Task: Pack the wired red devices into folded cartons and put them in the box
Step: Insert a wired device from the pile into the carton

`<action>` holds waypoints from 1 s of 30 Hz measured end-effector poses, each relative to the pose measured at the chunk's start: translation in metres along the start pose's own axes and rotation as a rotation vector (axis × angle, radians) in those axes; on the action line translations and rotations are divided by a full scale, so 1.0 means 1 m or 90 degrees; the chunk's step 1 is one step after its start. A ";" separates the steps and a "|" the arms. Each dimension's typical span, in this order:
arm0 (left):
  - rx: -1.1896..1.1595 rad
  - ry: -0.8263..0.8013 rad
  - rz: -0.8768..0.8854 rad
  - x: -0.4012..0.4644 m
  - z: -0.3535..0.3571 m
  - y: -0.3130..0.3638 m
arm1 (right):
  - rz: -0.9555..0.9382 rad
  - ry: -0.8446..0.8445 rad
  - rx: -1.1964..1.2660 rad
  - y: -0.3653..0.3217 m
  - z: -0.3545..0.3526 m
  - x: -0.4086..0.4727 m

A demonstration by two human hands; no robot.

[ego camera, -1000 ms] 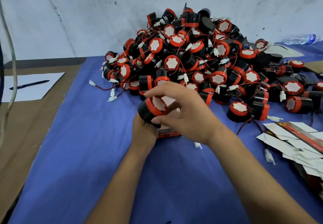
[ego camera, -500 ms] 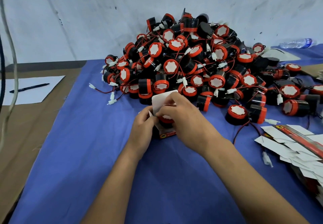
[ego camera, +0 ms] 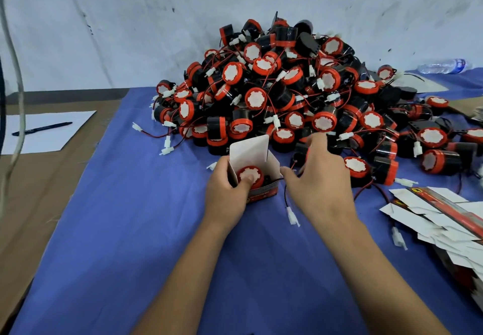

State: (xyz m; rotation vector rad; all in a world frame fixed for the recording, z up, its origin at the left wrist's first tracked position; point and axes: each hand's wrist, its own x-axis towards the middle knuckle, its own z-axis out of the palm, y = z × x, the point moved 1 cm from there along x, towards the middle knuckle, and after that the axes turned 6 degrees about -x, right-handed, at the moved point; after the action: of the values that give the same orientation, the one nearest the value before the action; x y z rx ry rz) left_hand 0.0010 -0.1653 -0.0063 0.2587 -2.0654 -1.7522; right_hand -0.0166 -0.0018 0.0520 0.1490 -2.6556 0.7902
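Carton (ego camera: pixel 252 167) stands open on tabletop (ego camera: pixel 130 230), my left hand (ego camera: pixel 226 191) gripping it, thumb pressing device (ego camera: pixel 249 175) down inside. Right hand (ego camera: pixel 317 180) loose, fingers spread, empty, beside trailing wire (ego camera: pixel 286 199) needing tucking.

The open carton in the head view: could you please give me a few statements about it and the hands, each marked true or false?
1. A red device sits inside the open carton. True.
2. The left hand holds the carton, thumb pressing on the device. True.
3. The carton's top flap is closed. False: it stands up, open.
4. The right hand grips a pen. False: it is open and empty; the pen lies on paper at far left.
5. The device's white connector is tucked inside. False: it lies on the blue cloth.
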 end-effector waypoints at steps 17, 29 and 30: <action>0.029 -0.136 0.009 0.005 -0.011 0.001 | -0.178 -0.235 -0.243 -0.062 0.025 0.010; 0.085 -0.179 0.029 0.004 -0.013 0.006 | -0.117 -0.380 -0.228 -0.071 0.013 0.024; 0.100 -0.179 0.030 0.005 -0.014 0.006 | -0.133 -0.322 -0.232 -0.070 0.013 0.018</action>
State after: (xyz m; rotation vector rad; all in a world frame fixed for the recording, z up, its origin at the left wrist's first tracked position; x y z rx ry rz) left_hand 0.0034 -0.1782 0.0023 0.0075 -2.3895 -1.6806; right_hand -0.0238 -0.0677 0.0840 0.5833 -3.1263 0.2057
